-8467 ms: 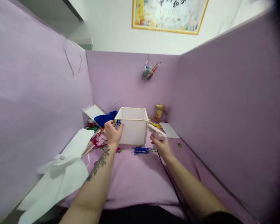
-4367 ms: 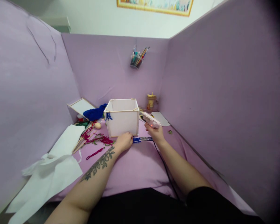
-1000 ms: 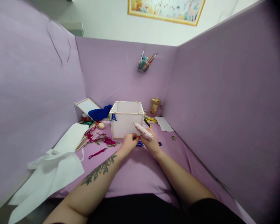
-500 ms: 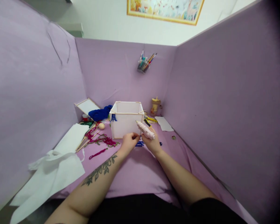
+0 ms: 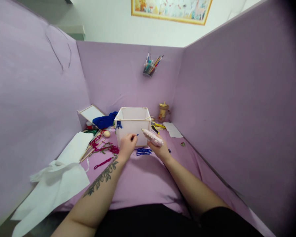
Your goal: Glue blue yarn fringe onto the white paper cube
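My left hand (image 5: 127, 144) is closed in a pinch, and a short bit of blue yarn (image 5: 137, 135) pokes out past its fingertips. Wrapped round the handle of a pale pink glue gun (image 5: 152, 137), my right hand (image 5: 160, 149) holds it with the nozzle pointing up and left. Just behind both hands stands a white open-topped box (image 5: 133, 128) edged with thin wooden sticks. A small blue yarn fringe (image 5: 118, 124) hangs at its upper left front corner. Cut blue yarn strands (image 5: 143, 151) lie on the cloth between my hands.
Magenta yarn (image 5: 111, 148), wooden sticks (image 5: 87, 153) and white fabric (image 5: 61, 179) lie to the left. A blue yarn skein (image 5: 105, 121) rests behind them. Yellow-handled pliers (image 5: 160, 125) and a white sheet (image 5: 172, 129) lie right of the box. Purple panels (image 5: 133, 75) enclose the table.
My left hand has moved left and slightly up, away from the blue strands, with a blue yarn piece in its fingers. My right hand still holds the glue gun, nearly unmoved.
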### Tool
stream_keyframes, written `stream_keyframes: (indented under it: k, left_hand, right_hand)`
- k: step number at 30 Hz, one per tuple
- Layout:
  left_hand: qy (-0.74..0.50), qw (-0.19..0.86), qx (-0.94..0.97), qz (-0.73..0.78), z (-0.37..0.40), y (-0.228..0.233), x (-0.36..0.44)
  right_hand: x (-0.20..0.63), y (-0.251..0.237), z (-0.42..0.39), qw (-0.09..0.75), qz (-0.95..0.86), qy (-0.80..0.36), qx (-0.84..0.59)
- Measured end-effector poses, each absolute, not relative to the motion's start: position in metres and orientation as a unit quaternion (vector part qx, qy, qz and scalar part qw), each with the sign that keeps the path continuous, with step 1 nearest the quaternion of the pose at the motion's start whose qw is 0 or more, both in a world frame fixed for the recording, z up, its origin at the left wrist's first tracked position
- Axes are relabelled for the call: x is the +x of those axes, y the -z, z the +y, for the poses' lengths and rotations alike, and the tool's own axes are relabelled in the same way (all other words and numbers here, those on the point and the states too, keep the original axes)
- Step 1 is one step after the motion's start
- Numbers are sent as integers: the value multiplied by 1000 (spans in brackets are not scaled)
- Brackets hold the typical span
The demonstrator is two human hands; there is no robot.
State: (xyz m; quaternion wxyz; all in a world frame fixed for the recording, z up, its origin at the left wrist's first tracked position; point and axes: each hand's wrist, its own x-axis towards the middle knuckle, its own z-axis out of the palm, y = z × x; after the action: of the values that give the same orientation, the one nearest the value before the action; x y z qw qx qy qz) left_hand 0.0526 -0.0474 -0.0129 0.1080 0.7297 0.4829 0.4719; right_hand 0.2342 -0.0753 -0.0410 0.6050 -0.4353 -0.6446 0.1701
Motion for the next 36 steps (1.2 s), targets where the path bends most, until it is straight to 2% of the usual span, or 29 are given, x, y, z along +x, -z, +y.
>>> stream_keyframes:
  k: [5, 9, 18, 36]
  left_hand:
    - [-485, 73, 723, 487, -41, 9, 42]
    - [-483, 89, 722, 487, -43, 8, 43]
    - [-479, 155, 713, 488, -44, 6, 46]
    - [-483, 167, 713, 480, -44, 6, 46]
  right_hand:
    - [234, 53, -67, 587, -626, -222, -463]
    - [234, 54, -67, 573, -633, -236, -463]
    - [234, 54, -68, 563, -645, -227, -464]
    - [234, 52, -68, 569, -642, -224, -462]
